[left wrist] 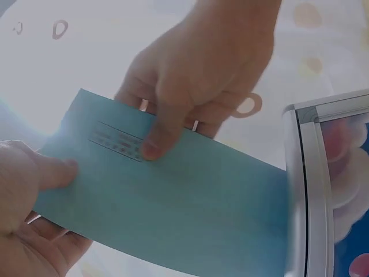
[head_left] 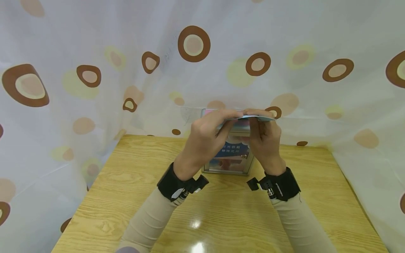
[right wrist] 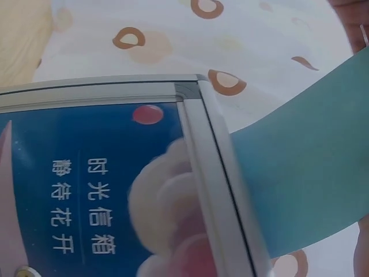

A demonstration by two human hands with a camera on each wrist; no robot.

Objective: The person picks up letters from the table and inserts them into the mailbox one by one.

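Both hands hold a light blue envelope (head_left: 257,117) upright above a small metal-framed letter box (head_left: 228,150). In the left wrist view the envelope (left wrist: 202,190) bears a small printed block, and its lower end goes out of sight behind the box's top edge (left wrist: 295,190). My left hand (head_left: 207,135) pinches one upper corner between thumb and fingers. My right hand (head_left: 265,137) grips the opposite side, its thumb (left wrist: 161,138) lying over the print. A blue front panel (right wrist: 75,133) with white characters and balloon pictures shows in the right wrist view.
The letter box stands on a wooden table (head_left: 104,196) near its back edge. A white curtain (head_left: 218,84) with brown ring patterns hangs behind and along both sides. A small metal lock (head_left: 243,156) sits on the box's front door.
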